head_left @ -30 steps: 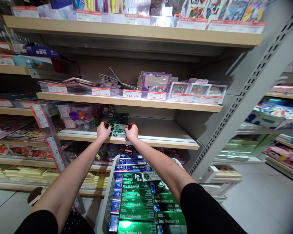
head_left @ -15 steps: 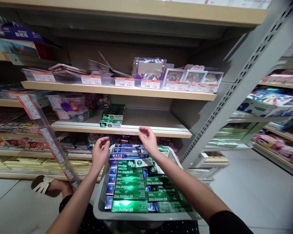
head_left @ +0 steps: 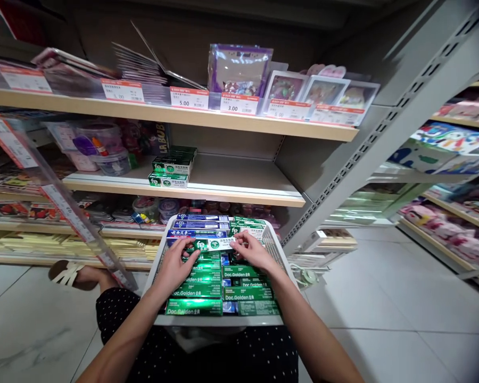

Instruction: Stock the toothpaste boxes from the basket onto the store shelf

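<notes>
A grey basket (head_left: 277, 254) full of green Doc.Golden toothpaste boxes (head_left: 194, 307) and blue boxes (head_left: 201, 218) rests on my lap. My left hand (head_left: 178, 266) and my right hand (head_left: 252, 250) both lie on the boxes in the basket. Their fingertips curl round the ends of a green-and-white box (head_left: 215, 243) lying across the top. A short stack of the same green boxes (head_left: 171, 169) stands on the middle shelf (head_left: 239, 189), apart from both hands.
The upper shelf (head_left: 175, 114) carries price tags and packaged stickers. Plastic tubs (head_left: 104, 151) sit left of the stack on the middle shelf. A loose clear price rail (head_left: 56, 197) leans at the left. A sandalled foot (head_left: 74, 274) rests on the tiled floor.
Both hands let go of the boxes on the middle shelf, drew back and came down into the basket, closing on the green-and-white box. The view tilted downward.
</notes>
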Available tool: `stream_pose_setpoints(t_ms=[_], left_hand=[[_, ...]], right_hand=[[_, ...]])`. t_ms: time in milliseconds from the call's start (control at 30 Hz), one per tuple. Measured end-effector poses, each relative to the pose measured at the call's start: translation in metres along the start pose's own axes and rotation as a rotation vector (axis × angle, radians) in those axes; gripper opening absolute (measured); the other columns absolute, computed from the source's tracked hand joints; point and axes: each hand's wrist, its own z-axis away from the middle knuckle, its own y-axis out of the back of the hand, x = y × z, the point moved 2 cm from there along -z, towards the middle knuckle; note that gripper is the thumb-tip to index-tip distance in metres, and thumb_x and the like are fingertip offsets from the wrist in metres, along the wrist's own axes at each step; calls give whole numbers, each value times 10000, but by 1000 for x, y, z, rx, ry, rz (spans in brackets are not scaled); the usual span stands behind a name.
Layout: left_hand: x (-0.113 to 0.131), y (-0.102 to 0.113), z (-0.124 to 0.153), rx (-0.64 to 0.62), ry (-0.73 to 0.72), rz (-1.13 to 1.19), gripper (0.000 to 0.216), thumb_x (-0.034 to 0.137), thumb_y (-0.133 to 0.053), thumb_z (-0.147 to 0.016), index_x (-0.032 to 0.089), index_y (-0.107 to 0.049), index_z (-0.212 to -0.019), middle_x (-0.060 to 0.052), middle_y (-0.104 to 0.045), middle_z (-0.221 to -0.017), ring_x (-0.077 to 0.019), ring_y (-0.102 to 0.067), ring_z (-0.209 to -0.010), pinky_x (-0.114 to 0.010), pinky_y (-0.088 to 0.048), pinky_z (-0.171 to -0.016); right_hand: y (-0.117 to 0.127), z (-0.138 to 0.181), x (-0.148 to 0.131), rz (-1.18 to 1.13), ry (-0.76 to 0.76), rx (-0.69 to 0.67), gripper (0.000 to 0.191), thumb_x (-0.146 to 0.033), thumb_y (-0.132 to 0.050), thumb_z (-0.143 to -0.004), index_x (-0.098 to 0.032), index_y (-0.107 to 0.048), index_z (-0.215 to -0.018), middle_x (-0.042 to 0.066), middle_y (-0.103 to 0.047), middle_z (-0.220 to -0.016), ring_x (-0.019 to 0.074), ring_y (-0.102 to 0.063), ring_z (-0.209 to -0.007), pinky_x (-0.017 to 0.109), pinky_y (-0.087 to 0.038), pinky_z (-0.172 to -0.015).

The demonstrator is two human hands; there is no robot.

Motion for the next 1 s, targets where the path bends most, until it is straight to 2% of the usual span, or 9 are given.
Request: stream_pose_setpoints(t_ms=[133,367,600,700,833,1000], left_hand=[[1,1,2,-2,6,-5,380,473,-545,-858,290,-592,-1187,-71,-611,-1224,-196,-637,-777,-303,-507,-612],[5,0,1,4,-11,-21,358,451,-507,-889,293,-596,-1198,-65,-613,-1231,-224,-637,-949,-298,-514,-677],[0,-3,-3,29,-64,-74,337,443,-546,-867,311,-610,-1170,-54,-626,-1170,-190,-626,-753,-304,-507,-633],[0,-2,-4,71,-100,-73,308,444,-581,-847,306,-619,-1120,-51,-628,-1141,-166,-596,-668,-323,-516,-677],[-1,-1,-3,108,-125,-31,259,449,-599,-836,296,-633,-1042,-50,-631,-1106,-166,-600,-676,-342,-522,-734],[-4,0,-3,106,-121,14,292,427,-614,-833,287,-614,-1090,-52,-626,-1113,-155,-598,-654,-345,-521,-744]], right_hand=[[-9,3,3,-110,-33,-97,362,-498,-696,-752,-218,-564,-940,2,-613,-783,160,-621,-628,285,-519,-528],[-7,4,7,-69,68,-80,353,-503,-697,-756,-226,-576,-939,-11,-573,-798,137,-572,-637,269,-515,-549],[-8,3,9,-79,86,-57,385,-460,-707,-751,-223,-568,-1021,-14,-543,-788,130,-546,-631,252,-484,-546],[-8,3,8,-82,106,-5,414,-422,-750,-710,-208,-568,-1014,-13,-543,-807,118,-541,-644,246,-483,-575],[-9,0,10,-112,101,21,424,-405,-792,-655,-200,-555,-941,-28,-539,-775,106,-540,-630,242,-475,-590],[-10,-2,12,-126,94,17,416,-434,-808,-621,-218,-542,-857,-37,-532,-731,116,-533,-601,254,-460,-572]])
